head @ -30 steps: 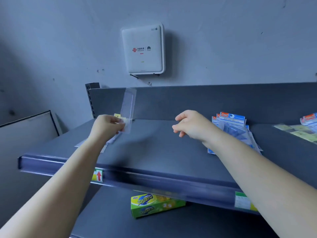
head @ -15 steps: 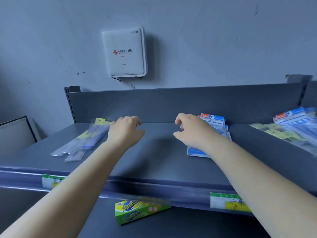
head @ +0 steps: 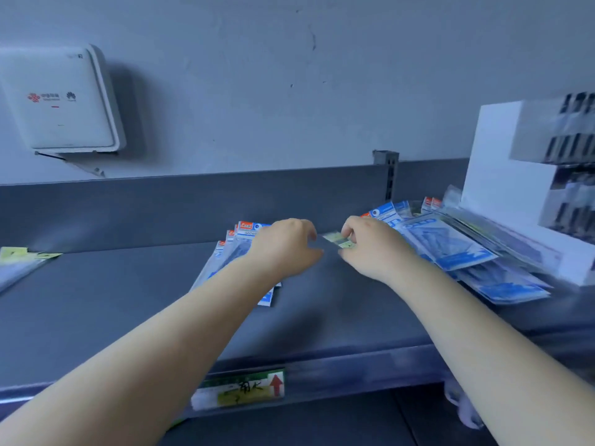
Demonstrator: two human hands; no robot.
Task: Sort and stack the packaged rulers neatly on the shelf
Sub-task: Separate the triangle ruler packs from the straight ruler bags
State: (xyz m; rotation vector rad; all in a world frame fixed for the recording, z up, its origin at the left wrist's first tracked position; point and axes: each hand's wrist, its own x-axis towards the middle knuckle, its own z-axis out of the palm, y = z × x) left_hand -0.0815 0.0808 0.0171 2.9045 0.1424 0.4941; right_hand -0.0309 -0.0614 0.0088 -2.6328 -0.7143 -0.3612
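My right hand [head: 373,249] pinches the yellow-green header of a clear ruler packet [head: 338,240] at the middle of the dark shelf [head: 112,300]; the rest of that packet is hidden under the hand. My left hand [head: 286,249] hovers just left of it with fingers loosely curled, holding nothing, above a stack of blue packets [head: 238,249]. A spread pile of blue packets [head: 450,249] lies to the right. More clear packets with yellow headers [head: 19,262] lie at the far left.
A white display stand [head: 521,188] with dark items stands at the right end of the shelf. The shelf's back panel [head: 161,210] rises behind the packets. A white router box [head: 61,101] hangs on the wall. A price label [head: 241,387] sits on the front rail.
The view has swung right. My left hand let go of the clear packet at the left and moved over the blue stack. My right hand reached right and took hold of a yellow-headed packet.
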